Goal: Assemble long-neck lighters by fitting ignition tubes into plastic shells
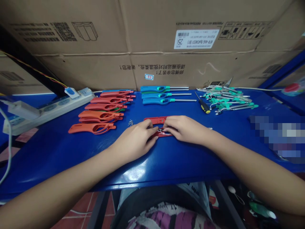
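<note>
Both hands meet over a red lighter shell half [164, 135] that lies open on the blue table, with thin white wires inside it. My left hand [139, 136] pinches the shell's left part, fingertips at the wires. My right hand [182, 127] has its fingers closed on the wires and the shell's right part. Just behind them is another red shell half [155, 120], partly covered by my right hand. A bit of metal tube shows beyond my right wrist. Small screws [130, 122] lie left of the shells.
Red and orange lighter shells [92, 128] are stacked at left beside a power strip [59, 106]. Blue lighters [158, 101] lie behind the hands. A screwdriver [204, 106] and a pile of green-and-metal lighter inserts [224, 103] sit at right. Cardboard [95, 68] stands behind the blue table [95, 165].
</note>
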